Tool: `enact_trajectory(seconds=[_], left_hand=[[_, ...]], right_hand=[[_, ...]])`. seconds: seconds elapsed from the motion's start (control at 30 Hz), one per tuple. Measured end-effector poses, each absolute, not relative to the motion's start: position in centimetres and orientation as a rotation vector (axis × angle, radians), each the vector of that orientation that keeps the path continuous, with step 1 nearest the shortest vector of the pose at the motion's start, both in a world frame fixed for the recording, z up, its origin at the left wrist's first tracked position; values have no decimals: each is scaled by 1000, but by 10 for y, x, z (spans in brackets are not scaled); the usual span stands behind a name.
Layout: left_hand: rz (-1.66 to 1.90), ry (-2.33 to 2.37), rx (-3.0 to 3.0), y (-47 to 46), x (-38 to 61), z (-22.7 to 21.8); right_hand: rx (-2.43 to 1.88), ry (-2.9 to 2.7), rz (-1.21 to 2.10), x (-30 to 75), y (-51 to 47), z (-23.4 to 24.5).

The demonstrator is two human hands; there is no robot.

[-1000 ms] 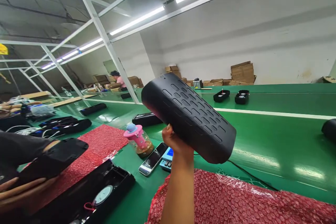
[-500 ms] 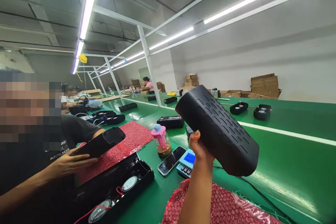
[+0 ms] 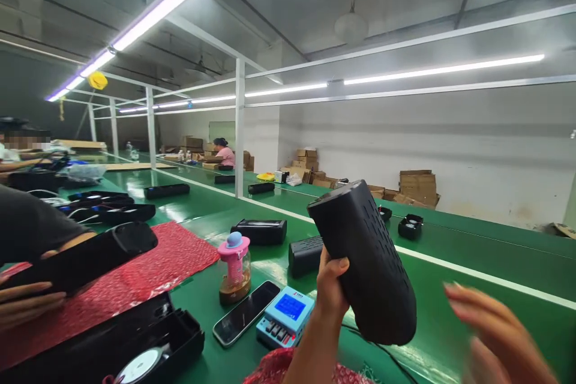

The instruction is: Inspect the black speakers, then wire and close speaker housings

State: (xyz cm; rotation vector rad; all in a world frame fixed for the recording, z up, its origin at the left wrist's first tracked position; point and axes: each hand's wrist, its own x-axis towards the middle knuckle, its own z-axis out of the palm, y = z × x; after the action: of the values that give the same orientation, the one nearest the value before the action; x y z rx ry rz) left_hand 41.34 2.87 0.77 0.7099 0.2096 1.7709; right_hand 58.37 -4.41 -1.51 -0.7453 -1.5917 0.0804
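My left hand [image 3: 332, 291] is closed around a black speaker housing [image 3: 371, 276] with slotted grille openings, its thumb on the near side. The housing is held tilted above the green table, its upper end leaning left. To the right, my right hand [image 3: 504, 333] is apart from it, slightly blurred, fingers stretched out with nothing in them. Beneath my left forearm lies red bubble wrap [image 3: 270, 367]. A small blue device with a lit screen [image 3: 288, 315] is left of my wrist, beside a phone [image 3: 246, 314].
A co-worker's hand [image 3: 31, 303] at left holds another black housing [image 3: 90, 259] over a red bubble-wrap sheet [image 3: 184, 246]. An opened housing [image 3: 189, 336] with a round driver lies in front. A pink-lidded jar [image 3: 234, 270] and several black speakers stand on the green table [image 3: 472, 306].
The view has swung right. The speaker housing in my left hand has turned more upright, showing less of its grille. My right hand has come into view at the right.
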Motion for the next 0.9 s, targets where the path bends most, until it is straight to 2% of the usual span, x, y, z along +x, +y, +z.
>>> enact_trajectory(seconds=[0.07, 0.23, 0.57, 0.9], left_hand=[[1716, 191, 758, 25, 422, 7], [1609, 138, 846, 22, 441, 3], [1658, 276, 959, 19, 447, 5], [1622, 344, 1097, 18, 432, 9]], right_hand=[[-788, -1549, 80, 572, -30, -11], [-880, -1610, 415, 557, -2, -13], [-848, -1643, 519, 568, 16, -20], [-704, -1563, 770, 563, 11, -13]])
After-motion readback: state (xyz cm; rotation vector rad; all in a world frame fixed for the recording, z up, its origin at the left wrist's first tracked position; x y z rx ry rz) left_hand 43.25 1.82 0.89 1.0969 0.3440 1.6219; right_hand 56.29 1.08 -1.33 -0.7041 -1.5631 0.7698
